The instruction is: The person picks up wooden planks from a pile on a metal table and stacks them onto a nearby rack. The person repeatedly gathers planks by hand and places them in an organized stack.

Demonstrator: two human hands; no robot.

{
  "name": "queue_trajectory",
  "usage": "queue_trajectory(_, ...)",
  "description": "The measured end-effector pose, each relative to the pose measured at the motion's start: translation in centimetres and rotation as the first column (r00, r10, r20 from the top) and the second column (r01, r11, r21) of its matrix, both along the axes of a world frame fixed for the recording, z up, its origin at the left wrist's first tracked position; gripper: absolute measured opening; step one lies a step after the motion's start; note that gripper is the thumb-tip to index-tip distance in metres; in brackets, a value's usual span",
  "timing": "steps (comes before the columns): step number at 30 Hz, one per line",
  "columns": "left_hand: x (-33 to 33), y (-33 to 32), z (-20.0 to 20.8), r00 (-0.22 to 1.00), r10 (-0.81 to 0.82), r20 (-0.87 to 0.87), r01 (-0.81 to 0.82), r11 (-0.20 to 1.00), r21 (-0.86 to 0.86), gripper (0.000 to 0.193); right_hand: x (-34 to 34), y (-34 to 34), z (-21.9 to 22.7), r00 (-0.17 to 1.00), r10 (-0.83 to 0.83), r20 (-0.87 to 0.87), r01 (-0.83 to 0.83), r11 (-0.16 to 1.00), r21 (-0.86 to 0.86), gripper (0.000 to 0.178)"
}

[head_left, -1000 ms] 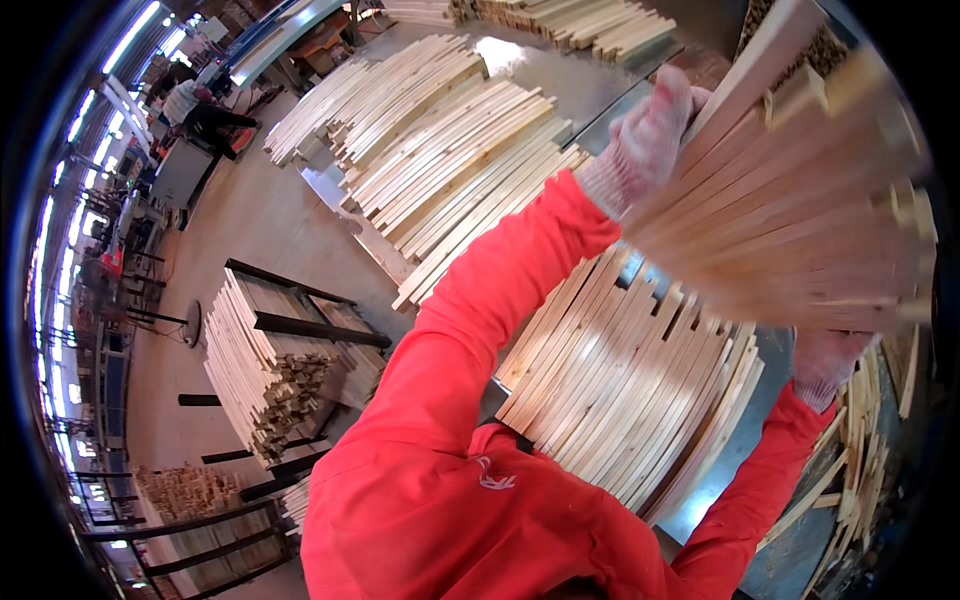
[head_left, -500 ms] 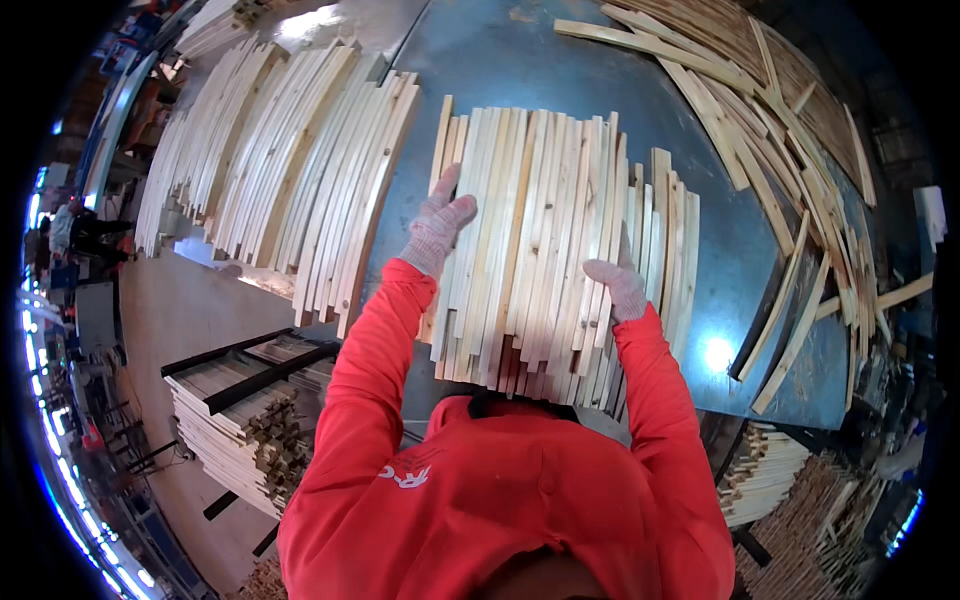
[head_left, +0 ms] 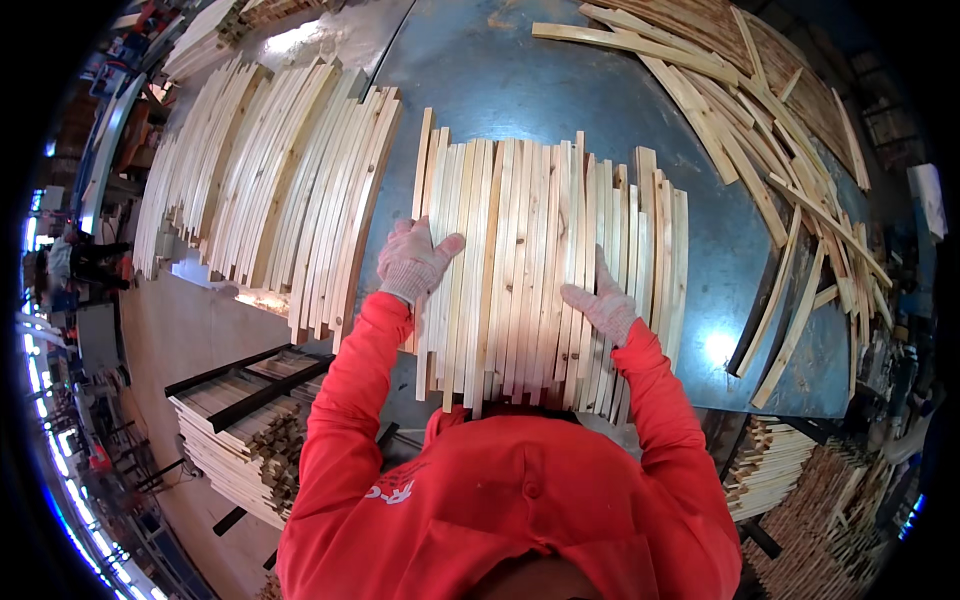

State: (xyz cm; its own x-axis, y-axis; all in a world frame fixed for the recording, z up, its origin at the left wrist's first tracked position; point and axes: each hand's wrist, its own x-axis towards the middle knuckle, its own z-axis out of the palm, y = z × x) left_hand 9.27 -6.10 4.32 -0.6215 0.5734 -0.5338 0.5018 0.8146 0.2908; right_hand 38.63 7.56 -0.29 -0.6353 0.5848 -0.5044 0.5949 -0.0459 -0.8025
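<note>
A broad layer of pale wooden strips [head_left: 510, 260] lies side by side in front of me, reaching over the table's near edge toward my body. My left hand [head_left: 418, 260], in a light knit glove, is closed against the layer's left side, its thumb over the top. On the other side my right hand [head_left: 605, 305], gloved too, grips the layer with its thumb on top; its other fingers are partly hidden between strips. More strips [head_left: 672, 250] lie to the right of that hand. The ends near me are uneven.
The blue-grey metal table [head_left: 470, 70] carries another row of strips [head_left: 340, 200] on the left. A loose heap of longer wood pieces [head_left: 720, 110] covers the far right. Below left stands a wood stack [head_left: 225, 445] with black bars; another stack [head_left: 770, 460] is at lower right.
The upper layer of strips has come toward my body and a little left, with both hands. More of the strips at the right now shows.
</note>
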Motion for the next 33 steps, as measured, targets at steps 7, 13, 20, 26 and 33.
queue_trajectory(7,0.1,2.4,1.9,0.91,-0.071,-0.407,0.187,0.949,0.252,0.081,2.2,-1.3,0.4,0.956,-0.26,-0.133,0.237,0.957,-0.168,0.086)
queue_trajectory(13,-3.6,13.4,1.2,0.73,-0.506,-0.459,0.566,0.824,-0.007,0.064,3.3,-2.8,-0.7,0.927,-0.325,-0.187,0.244,0.901,-0.358,0.088)
queue_trajectory(20,-4.3,15.5,2.6,0.623,-0.619,-0.479,0.667,0.74,-0.089,0.058,4.1,-4.2,-1.3,0.877,-0.458,-0.144,0.387,0.852,-0.353,0.082)
queue_trajectory(26,-2.1,13.0,2.3,0.777,-0.246,0.579,-0.212,0.764,0.61,0.085,4.5,-4.8,-2.4,0.737,-0.586,-0.337,0.421,0.787,-0.451,0.073)
queue_trajectory(33,8.3,2.0,0.4,0.575,0.006,0.818,-0.562,0.73,0.389,0.073,6.6,-1.0,6.2,0.76,-0.536,-0.367,0.366,0.82,-0.439,0.064)
